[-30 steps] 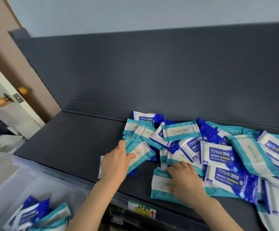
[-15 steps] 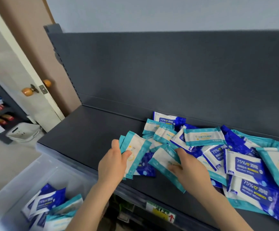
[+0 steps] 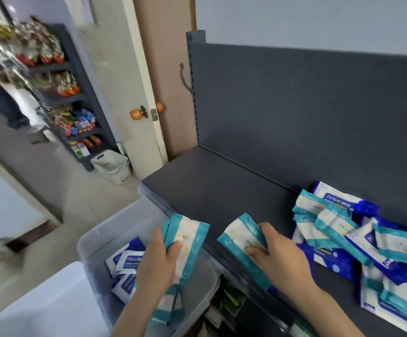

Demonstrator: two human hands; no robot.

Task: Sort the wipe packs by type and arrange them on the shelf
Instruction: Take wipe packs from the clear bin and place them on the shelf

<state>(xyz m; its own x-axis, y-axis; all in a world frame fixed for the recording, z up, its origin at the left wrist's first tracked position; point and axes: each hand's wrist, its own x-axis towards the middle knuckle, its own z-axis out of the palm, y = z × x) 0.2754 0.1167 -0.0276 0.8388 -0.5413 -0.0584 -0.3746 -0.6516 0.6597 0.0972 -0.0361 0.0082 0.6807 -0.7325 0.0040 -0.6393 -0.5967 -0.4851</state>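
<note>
My left hand (image 3: 157,263) grips a small stack of teal-and-white wipe packs (image 3: 189,242), held over the front edge of the dark grey shelf (image 3: 217,190). Just to its right, my right hand (image 3: 277,254) holds another teal-and-white pack (image 3: 240,237) low over the shelf's front. A mixed heap of teal packs (image 3: 331,222) and dark blue alcohol wipe packs (image 3: 338,200) lies on the shelf's right part, against the back panel.
A clear plastic bin (image 3: 114,222) below the shelf's left front holds more blue packs (image 3: 127,261) and teal packs. Left of the shelf is an open door (image 3: 124,93), a white basket (image 3: 112,166) on the floor and a stocked rack (image 3: 71,98) beyond.
Both hands have lifted teal packs off the heap and carried them left toward the bare end of the shelf. The view has swung left, showing the doorway and the rack.
</note>
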